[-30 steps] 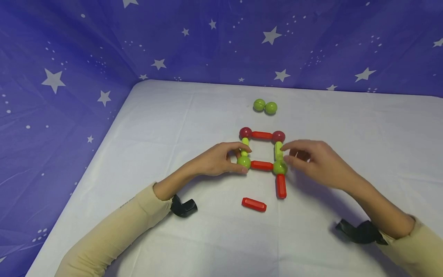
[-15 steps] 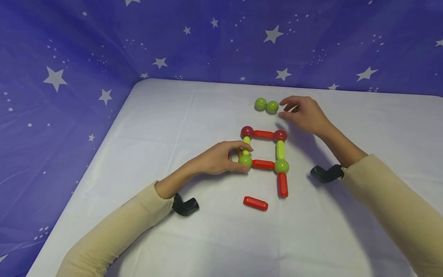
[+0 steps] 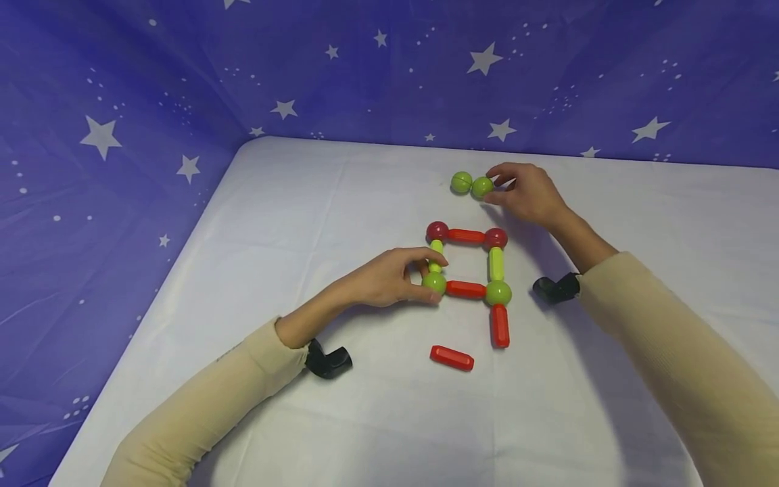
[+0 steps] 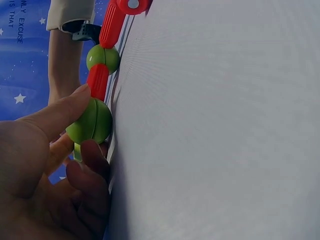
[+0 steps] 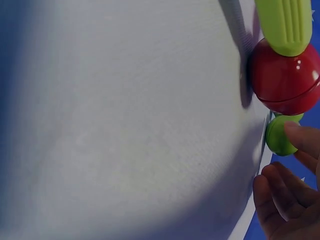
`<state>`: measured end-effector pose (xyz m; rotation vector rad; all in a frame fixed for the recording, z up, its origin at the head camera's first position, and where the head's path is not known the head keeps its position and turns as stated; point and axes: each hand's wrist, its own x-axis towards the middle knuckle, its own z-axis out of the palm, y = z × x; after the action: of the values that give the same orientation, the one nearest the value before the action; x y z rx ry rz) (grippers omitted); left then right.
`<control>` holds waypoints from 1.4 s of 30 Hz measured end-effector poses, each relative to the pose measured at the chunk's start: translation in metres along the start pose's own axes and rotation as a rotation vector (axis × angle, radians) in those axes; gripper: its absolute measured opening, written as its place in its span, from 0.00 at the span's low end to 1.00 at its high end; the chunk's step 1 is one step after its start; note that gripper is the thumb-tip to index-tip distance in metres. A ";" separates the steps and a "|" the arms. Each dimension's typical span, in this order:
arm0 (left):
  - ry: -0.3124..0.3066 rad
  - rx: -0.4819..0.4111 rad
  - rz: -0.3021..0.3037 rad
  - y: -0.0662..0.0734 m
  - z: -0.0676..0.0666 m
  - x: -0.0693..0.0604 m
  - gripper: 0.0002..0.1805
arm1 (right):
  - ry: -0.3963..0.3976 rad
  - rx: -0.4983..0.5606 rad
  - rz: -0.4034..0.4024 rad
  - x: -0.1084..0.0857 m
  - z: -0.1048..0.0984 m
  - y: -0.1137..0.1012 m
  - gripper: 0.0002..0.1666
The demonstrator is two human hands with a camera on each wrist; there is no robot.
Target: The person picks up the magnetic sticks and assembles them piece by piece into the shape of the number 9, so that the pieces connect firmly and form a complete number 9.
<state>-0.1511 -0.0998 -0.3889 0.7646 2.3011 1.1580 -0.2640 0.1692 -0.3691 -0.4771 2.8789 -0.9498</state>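
Observation:
A square of magnetic balls and rods lies flat on the white cloth. Its far corners are red balls [image 3: 496,238], its near corners green balls [image 3: 499,293], joined by red rods [image 3: 466,290] and yellow-green rods [image 3: 496,264]. My left hand [image 3: 389,277] grips the near-left green ball [image 4: 92,121], thumb on the near side and index finger over the yellow-green rod. Beyond the square, two loose green balls touch each other. My right hand [image 3: 529,195] pinches the right one [image 3: 483,187] between thumb and fingers; the left one [image 3: 461,182] is untouched.
One red rod [image 3: 500,326] sticks out toward me from the near-right corner. A loose red rod [image 3: 452,358] lies in front of the square. Blue star-printed cloth [image 3: 389,74] rises behind and left of the table [image 3: 292,223]. Black wrist mounts [image 3: 328,362] hang by both sleeves.
My right hand has moved from the square's right side to the far green pair and now pinches its right ball. The left hand has stayed on its corner ball.

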 end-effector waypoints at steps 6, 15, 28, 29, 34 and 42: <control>0.002 0.000 0.001 0.000 0.000 0.000 0.29 | 0.019 0.000 0.009 0.003 0.001 0.000 0.19; 0.002 0.002 -0.002 -0.001 0.001 0.000 0.29 | 0.047 0.006 0.024 0.001 0.004 0.001 0.21; 0.008 0.005 0.006 -0.001 0.000 0.000 0.29 | 0.094 0.057 -0.040 -0.032 -0.006 -0.005 0.22; 0.007 0.004 0.006 -0.001 0.000 0.000 0.29 | 0.095 0.052 -0.043 -0.037 -0.007 -0.006 0.22; 0.010 0.007 0.012 -0.002 0.000 0.000 0.29 | 0.098 0.028 -0.078 -0.065 -0.010 -0.008 0.20; -0.002 0.005 -0.003 -0.001 0.000 0.000 0.29 | 0.152 0.043 -0.148 -0.118 -0.012 -0.014 0.19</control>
<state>-0.1510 -0.1005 -0.3896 0.7634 2.3036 1.1501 -0.1499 0.2023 -0.3544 -0.6493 2.9838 -1.1142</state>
